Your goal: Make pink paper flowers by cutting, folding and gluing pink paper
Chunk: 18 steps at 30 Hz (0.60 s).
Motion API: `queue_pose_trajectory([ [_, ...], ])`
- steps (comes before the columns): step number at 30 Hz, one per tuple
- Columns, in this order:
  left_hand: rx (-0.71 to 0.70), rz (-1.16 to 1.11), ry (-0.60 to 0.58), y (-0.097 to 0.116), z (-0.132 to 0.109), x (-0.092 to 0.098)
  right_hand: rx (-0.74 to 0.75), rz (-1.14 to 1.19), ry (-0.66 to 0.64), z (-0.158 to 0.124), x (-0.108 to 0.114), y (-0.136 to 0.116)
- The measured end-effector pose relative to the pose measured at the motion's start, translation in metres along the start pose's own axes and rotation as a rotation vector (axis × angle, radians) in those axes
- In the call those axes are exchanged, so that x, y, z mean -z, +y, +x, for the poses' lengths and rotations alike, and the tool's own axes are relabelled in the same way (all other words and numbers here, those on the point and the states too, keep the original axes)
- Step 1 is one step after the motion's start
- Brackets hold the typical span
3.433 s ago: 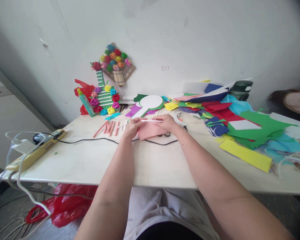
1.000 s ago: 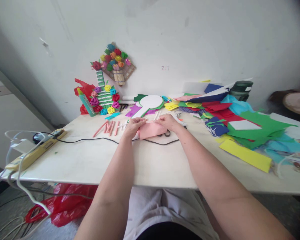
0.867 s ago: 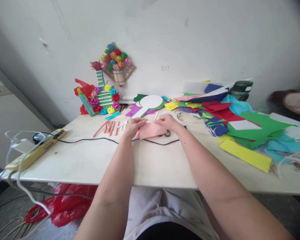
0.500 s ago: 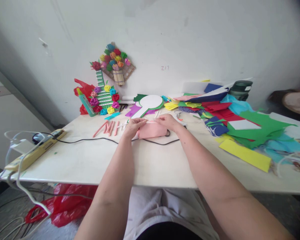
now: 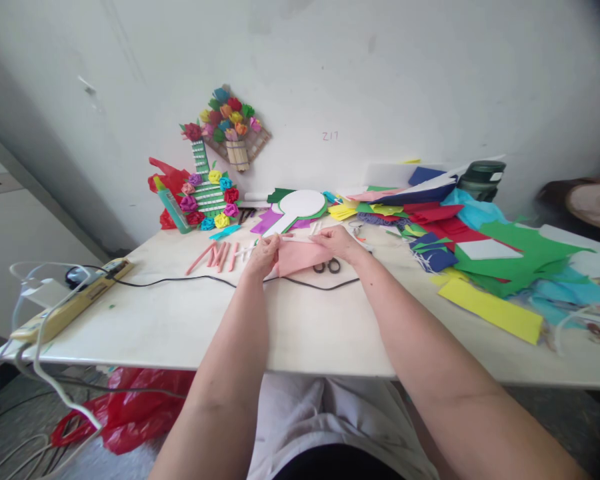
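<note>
Just behind the scissors (image 5: 327, 267) on the table (image 5: 300, 327), the left hand (image 5: 266, 252) and right hand (image 5: 337, 241) are pinching opposite ends of the pink sheet (image 5: 300, 255), seemingly rolling its far edge, which is calling for even pressure from both sides.

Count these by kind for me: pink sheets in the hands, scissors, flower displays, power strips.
Pink sheet: 1, pinched by the left hand and the right hand
Scissors: 1
Flower displays: 2
Power strip: 1
Total: 5
</note>
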<state>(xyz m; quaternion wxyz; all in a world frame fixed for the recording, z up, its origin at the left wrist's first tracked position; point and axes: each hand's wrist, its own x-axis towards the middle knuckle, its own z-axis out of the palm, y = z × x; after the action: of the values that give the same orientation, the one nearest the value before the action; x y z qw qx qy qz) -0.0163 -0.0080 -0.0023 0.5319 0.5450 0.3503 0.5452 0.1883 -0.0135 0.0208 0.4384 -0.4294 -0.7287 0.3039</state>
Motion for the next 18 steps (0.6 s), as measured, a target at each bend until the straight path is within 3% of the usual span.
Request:
queue_pose_trajectory([
  [3, -0.023, -0.088, 0.010, 0.002, 0.001, 0.001, -0.008, 0.015, 0.021, 0.000, 0.000, 0.000],
  [11, -0.163, -0.257, 0.282, 0.002, 0.007, 0.011, -0.017, -0.012, 0.062, -0.001, -0.001, 0.000],
  [18, -0.115, -0.234, 0.252, 0.001, 0.006, 0.007, -0.014, -0.030, 0.082, 0.000, -0.002, 0.001],
])
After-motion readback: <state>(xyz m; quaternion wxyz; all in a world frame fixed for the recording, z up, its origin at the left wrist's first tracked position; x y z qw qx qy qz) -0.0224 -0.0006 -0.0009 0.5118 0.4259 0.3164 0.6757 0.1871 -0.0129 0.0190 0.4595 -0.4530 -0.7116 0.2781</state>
